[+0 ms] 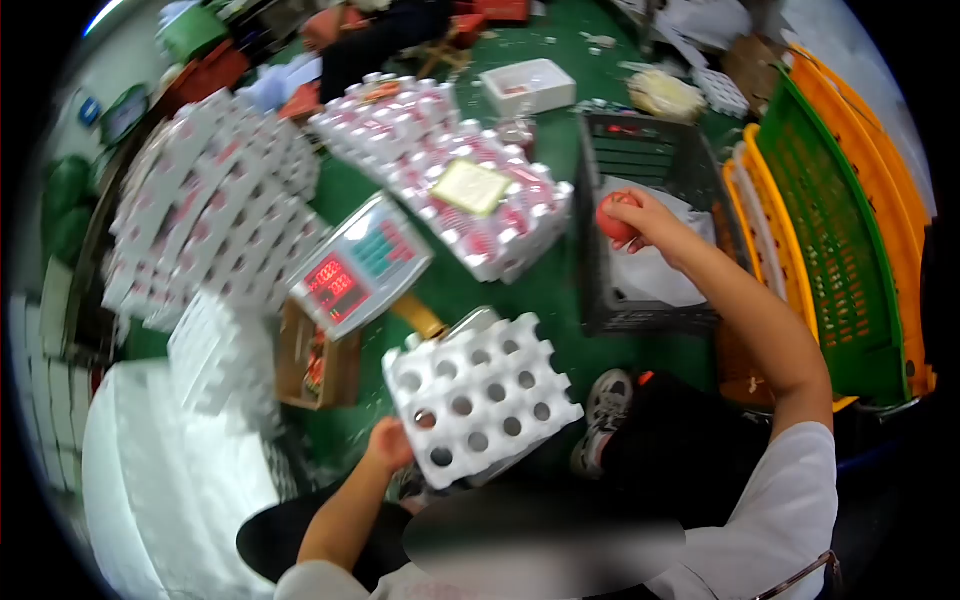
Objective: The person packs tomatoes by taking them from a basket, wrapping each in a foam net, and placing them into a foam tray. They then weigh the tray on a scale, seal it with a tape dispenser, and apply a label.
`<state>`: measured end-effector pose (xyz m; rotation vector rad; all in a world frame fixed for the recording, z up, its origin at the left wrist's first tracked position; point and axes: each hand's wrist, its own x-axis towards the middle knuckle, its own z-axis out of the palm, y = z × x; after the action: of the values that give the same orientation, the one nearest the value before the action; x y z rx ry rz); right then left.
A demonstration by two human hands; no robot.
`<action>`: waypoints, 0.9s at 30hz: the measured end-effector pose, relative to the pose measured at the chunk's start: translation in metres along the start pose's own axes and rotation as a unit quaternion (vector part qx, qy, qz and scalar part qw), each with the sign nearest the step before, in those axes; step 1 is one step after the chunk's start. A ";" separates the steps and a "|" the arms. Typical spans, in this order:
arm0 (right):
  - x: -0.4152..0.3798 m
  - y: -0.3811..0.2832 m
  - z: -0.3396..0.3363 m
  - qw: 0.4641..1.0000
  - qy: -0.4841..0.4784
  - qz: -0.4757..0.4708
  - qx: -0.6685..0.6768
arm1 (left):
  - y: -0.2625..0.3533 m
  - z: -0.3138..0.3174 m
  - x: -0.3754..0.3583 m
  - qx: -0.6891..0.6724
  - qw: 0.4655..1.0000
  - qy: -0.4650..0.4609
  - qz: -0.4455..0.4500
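My right hand [648, 222] is closed around a round red fruit [615, 220], whose exact kind I cannot make out. It is above a dark grey plastic crate [592, 290] with a white liner [650, 275] inside. My left hand [390, 445] grips the left edge of a white foam tray [485, 395] with rows of round holes; part of its fingers is hidden by the tray. The tray lies tilted in front of me, over what looks like a metal plate. Just beyond it stands a digital scale display [362, 262] with red numbers.
Stacked foam trays [210, 215] rise at the left. Wrapped packs [470, 190] with red contents lie ahead, a yellowish label [470, 187] on top. Green and orange crates [825, 230] line the right. A cardboard box [318, 360] sits below the display, and a white box [528, 88] farther back.
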<state>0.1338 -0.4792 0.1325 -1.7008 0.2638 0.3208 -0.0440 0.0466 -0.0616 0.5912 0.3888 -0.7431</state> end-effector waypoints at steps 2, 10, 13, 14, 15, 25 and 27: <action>0.023 0.025 -0.060 0.998 0.031 0.059 0.007 | 0.002 -0.002 -0.003 -0.029 0.997 0.071 -0.023; 0.107 0.182 -0.140 0.843 -0.134 0.298 -0.427 | 0.032 0.008 0.025 0.535 0.703 0.360 0.300; 0.130 0.222 -0.136 0.915 -0.052 0.101 -0.386 | 0.009 0.117 0.070 0.683 0.573 0.212 0.400; 0.135 0.218 -0.138 0.949 -0.029 0.116 -0.292 | -0.002 0.166 0.088 0.718 0.536 0.162 0.413; 0.140 0.208 -0.141 0.972 -0.007 0.129 -0.195 | -0.013 0.192 0.108 0.710 0.557 0.104 0.418; 0.149 0.298 -0.192 0.785 0.038 0.037 -0.617 | -0.111 0.382 0.390 0.802 0.307 -0.268 0.437; 0.124 0.227 -0.191 0.819 0.061 0.101 -0.562 | -0.106 0.393 0.392 0.921 0.237 -0.308 -0.031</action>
<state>0.1812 -0.7011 -0.0948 -2.8867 0.3879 0.5948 0.1937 -0.4632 -0.0025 2.3821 -1.7139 -1.1658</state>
